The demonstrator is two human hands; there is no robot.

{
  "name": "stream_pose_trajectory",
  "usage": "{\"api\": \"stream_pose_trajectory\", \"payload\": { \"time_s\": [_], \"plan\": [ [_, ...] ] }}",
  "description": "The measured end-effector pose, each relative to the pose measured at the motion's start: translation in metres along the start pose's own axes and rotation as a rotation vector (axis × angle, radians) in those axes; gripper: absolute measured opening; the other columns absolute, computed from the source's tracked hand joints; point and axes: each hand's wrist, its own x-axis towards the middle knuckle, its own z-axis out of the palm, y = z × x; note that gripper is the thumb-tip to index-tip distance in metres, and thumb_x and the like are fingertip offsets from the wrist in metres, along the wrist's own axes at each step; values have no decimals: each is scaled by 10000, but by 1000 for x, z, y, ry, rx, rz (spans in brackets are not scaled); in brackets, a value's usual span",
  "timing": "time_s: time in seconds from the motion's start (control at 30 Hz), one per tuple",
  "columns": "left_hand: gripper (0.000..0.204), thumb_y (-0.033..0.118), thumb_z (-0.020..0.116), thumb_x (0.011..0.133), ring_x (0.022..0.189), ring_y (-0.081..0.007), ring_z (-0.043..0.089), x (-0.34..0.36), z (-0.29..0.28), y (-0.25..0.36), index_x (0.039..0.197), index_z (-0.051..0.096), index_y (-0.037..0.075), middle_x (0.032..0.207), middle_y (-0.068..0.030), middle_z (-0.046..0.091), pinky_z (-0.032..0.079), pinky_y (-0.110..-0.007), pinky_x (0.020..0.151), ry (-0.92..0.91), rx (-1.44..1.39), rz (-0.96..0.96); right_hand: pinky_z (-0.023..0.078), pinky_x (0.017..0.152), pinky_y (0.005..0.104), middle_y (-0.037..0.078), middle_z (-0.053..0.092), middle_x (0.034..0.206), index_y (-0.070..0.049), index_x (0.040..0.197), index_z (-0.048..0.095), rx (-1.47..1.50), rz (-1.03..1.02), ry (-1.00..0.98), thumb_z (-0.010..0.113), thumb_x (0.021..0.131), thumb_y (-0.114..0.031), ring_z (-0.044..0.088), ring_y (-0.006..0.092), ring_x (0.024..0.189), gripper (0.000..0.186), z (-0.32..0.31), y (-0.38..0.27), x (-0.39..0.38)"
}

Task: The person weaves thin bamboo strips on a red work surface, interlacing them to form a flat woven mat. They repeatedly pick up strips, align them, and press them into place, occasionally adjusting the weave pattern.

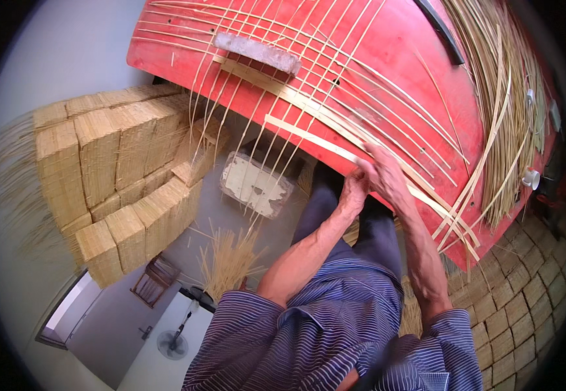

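Note:
At the near edge of a red table (387, 98), my two hands meet close together. A flat pale bamboo strip (309, 137) stretches from them to the left along that edge. My left hand (355, 186) is closed, with its fingertips pinched at the strip's right end. My right hand (388, 174) lies against it, fingers bent over the same strip; its fingertips are partly hidden. Just beyond, a longer flat strip (328, 112) lies across a grid of thin bamboo splints (296, 72). A whitish block (257, 52) weighs down the grid's left part.
Long loose splints (501, 117) are heaped at the table's right, beside a dark curved bar (441, 31). Stacked straw-coloured bundles (126, 150) stand at left, with more bundles (524, 287) at lower right. A worn white stool (257, 184) sits below the overhanging splints.

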Motion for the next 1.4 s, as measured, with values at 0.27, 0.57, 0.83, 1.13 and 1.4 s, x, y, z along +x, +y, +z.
{"api": "stream_pose_trajectory", "payload": {
  "time_s": [0.27, 0.57, 0.83, 1.13, 1.4],
  "plan": [
    [204, 196, 616, 882, 820, -216, 670, 6, -82, 47, 918, 685, 8, 845, -110, 700, 523, -370, 769, 186, 1129, 78, 494, 581, 329, 81, 615, 663, 39, 903, 654, 176, 286, -434, 579, 922, -160, 606, 158, 599, 214, 42, 42, 20],
    [343, 198, 647, 854, 947, -421, 623, 52, -185, 112, 1114, 602, -22, 991, -232, 662, 490, -478, 865, 259, 1523, 435, 466, 540, 333, 61, 568, 601, 12, 792, 631, 266, 612, -672, 570, 916, -206, 560, 158, 545, 257, 61, 78, 2],
    [254, 205, 584, 877, 811, -193, 699, 54, -195, 134, 1018, 645, 3, 858, -133, 707, 534, -370, 761, 250, 1235, 51, 490, 564, 330, 92, 623, 645, 17, 877, 679, 299, 562, -699, 574, 905, -190, 603, 168, 590, 234, 79, 71, 19],
    [355, 191, 659, 849, 982, -379, 641, 93, -240, 166, 1141, 618, -8, 1024, -214, 676, 503, -442, 884, 312, 1619, 269, 541, 584, 371, 134, 681, 719, -1, 868, 678, 210, 377, -683, 544, 856, -173, 685, 222, 640, 218, 111, 64, 41],
    [332, 304, 637, 856, 706, -210, 633, 80, -218, 197, 1022, 660, 17, 764, -94, 676, 503, -358, 716, 275, 1597, 98, 553, 561, 370, 106, 665, 621, -42, 822, 697, 399, 518, -653, 531, 805, -133, 683, 228, 604, 190, 127, 64, 43]
  ]
}}
